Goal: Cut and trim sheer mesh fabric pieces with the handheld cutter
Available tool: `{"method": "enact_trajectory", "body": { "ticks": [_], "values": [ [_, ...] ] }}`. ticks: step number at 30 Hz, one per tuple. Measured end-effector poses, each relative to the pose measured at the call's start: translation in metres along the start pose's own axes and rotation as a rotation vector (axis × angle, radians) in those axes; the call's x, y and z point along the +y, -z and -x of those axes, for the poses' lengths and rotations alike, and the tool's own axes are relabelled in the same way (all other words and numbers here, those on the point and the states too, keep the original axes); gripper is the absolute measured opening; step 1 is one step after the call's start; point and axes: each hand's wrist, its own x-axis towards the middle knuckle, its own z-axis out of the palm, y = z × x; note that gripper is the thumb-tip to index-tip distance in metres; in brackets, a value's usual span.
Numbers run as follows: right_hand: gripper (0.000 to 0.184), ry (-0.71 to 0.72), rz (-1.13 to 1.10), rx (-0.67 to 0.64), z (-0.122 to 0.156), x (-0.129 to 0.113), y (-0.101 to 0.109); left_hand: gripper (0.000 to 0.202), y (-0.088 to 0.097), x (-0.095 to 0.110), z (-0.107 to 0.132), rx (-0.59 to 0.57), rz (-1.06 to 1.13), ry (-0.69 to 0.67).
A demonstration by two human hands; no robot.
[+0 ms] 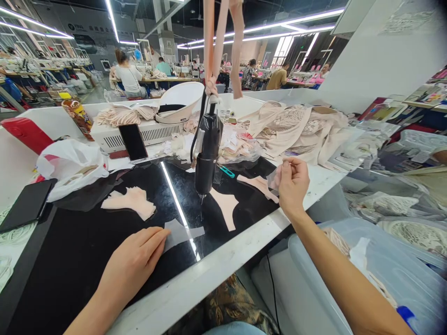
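Observation:
My left hand (134, 263) lies flat on the black glossy worktop (80, 251), fingers stretched out, with the fingertips on a thin translucent film piece (181, 232). My right hand (291, 184) is raised near the table's right edge, its fingers pinched on a small clear film piece (273, 179). Between the hands a black hand-held tool (206, 156) hangs tip-down from beige straps (223, 46). Beige cut fabric pieces lie on the worktop: one stack at the left (131, 201), one under the tool (226, 207), one by my right hand (256, 184).
A phone (133, 142) leans on a white box; another phone (26, 204) lies at the left beside a white plastic bag (70, 165). Beige lace garments (300, 130) pile at the back right. Clear plastic bins (384, 274) stand to the right. Other people sit at far benches.

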Motion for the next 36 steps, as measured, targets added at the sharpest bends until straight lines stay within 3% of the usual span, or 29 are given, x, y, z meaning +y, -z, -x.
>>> {"method": "enact_trajectory", "body": {
  "ticks": [4, 6, 13, 17, 21, 25, 30, 36],
  "values": [
    [0.024, -0.012, -0.099, -0.07, 0.024, -0.031, -0.007, 0.024, 0.003, 0.003, -0.002, 0.024, 0.052, 0.03],
    [0.021, -0.024, -0.117, -0.165, 0.043, -0.05, -0.01, 0.022, 0.006, 0.007, -0.003, 0.019, 0.137, 0.062],
    [0.013, 0.015, -0.167, -0.84, 0.122, -0.107, -0.031, 0.017, 0.019, 0.026, -0.007, -0.093, 0.634, 0.293],
    [0.019, 0.022, -0.218, -1.046, 0.15, -0.121, -0.05, 0.022, 0.022, 0.034, -0.006, -0.124, 0.924, 0.411],
    [0.018, 0.022, -0.259, -1.109, 0.163, -0.124, -0.061, 0.024, 0.029, 0.041, -0.007, -0.217, 1.115, 0.621],
    [0.017, -0.026, -0.278, -1.115, 0.168, -0.122, -0.065, 0.026, 0.035, 0.046, -0.012, -0.205, 1.229, 0.754],
    [0.019, -0.177, -0.326, -1.127, 0.171, -0.12, -0.067, 0.029, 0.036, 0.046, -0.014, -0.192, 1.248, 0.844],
    [0.031, -0.418, -0.429, -1.167, 0.162, -0.119, -0.066, 0.033, 0.032, 0.041, -0.012, -0.135, 1.21, 0.851]
  ]
}}
